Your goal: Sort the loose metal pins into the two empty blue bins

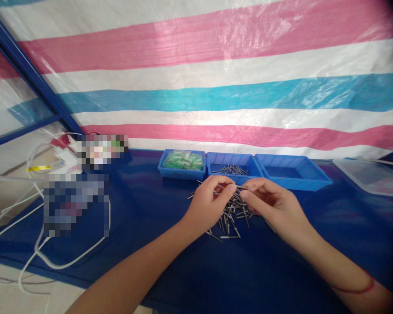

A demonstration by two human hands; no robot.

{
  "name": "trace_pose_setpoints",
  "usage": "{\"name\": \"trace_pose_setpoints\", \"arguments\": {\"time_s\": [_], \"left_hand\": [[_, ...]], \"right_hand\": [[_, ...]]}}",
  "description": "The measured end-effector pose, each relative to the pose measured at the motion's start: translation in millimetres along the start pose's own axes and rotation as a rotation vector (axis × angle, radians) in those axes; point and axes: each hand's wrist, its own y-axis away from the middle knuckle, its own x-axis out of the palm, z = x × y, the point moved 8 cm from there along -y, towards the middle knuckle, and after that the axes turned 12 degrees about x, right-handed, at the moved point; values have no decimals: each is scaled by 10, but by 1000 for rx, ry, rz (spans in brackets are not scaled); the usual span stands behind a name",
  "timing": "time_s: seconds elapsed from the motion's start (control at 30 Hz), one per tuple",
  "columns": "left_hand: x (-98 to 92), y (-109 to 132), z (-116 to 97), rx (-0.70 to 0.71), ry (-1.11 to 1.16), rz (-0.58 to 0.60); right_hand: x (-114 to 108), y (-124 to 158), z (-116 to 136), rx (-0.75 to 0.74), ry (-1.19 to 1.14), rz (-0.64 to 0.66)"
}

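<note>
A loose pile of metal pop rivets (pixel 229 222) lies on the blue tabletop in front of me. Just above it, my left hand (pixel 211 198) and my right hand (pixel 275 205) face each other with thumbs and fingertips pinched. Between the fingertips runs one thin rivet (pixel 240 187), which both hands seem to grip at its two ends. Part of the pile is hidden behind the hands. Beyond it, the middle blue bin (pixel 212 176) holds several more rivets (pixel 232 169).
Left of that bin stands a blue bin (pixel 183 174) with green-and-clear packets (pixel 183 160); right of it is another blue bin (pixel 296 185). A clear plastic lid or tray (pixel 367 185) lies far right. White cables (pixel 72 264) hang at the left. A striped sheet (pixel 199 100) closes the back.
</note>
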Motion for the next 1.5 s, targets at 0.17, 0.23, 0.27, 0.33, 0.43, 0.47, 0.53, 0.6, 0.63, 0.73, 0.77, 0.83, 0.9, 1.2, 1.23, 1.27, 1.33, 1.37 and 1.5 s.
{"name": "trace_pose_setpoints", "arguments": {"time_s": [0.17, 0.23, 0.27, 0.33, 0.43, 0.47, 0.53, 0.6, 0.63, 0.73, 0.77, 0.83, 0.9, 1.2, 1.23, 1.27, 1.33, 1.37, 1.5], "left_hand": [[94, 22, 10, -48, 40, 102], [139, 36, -8, -59, 70, 147], [158, 42, -9, -68, 86, 166], [176, 47, 14, -90, 103, 184], [78, 18, 116, -131, 63, 93], [16, 4, 156, -146, 37, 42], [-91, -22, 214, -171, -5, -30], [-159, -51, 215, -160, -47, -41], [-175, -64, 194, -140, -79, -23], [-151, -88, 51, 5, -228, 91], [-112, -84, -12, 81, -292, 145], [16, -41, -129, 254, -433, 272], [191, 41, -181, 397, -596, 410], [614, 237, -87, 502, -1106, 589], [617, 240, -95, 507, -1122, 581], [617, 243, -104, 516, -1134, 572], [612, 248, -117, 539, -1146, 552], [606, 248, -121, 549, -1149, 536], [578, 235, -105, 561, -1157, 475]], "right_hand": [[-75, 108, 135, -201, 194, -122], [-96, 127, 147, -217, 231, -146], [-99, 127, 153, -220, 239, -149], [-88, 110, 177, -233, 251, -138], [-70, 26, 266, -279, 299, -142], [-71, -23, 305, -298, 337, -159], [-80, -148, 385, -343, 463, -215], [-92, -291, 449, -396, 631, -289], [-80, -365, 458, -415, 725, -300], [-60, -515, 413, -421, 968, -316], [-72, -520, 394, -415, 1000, -327], [-114, -455, 369, -404, 984, -351], [-148, -325, 345, -399, 918, -354], [-166, 17, 153, -356, 756, -252], [-175, 20, 142, -347, 744, -246], [-183, 23, 135, -338, 735, -240], [-196, 32, 138, -332, 728, -235], [-197, 39, 145, -333, 730, -230], [-184, 61, 179, -348, 738, -222]]}}
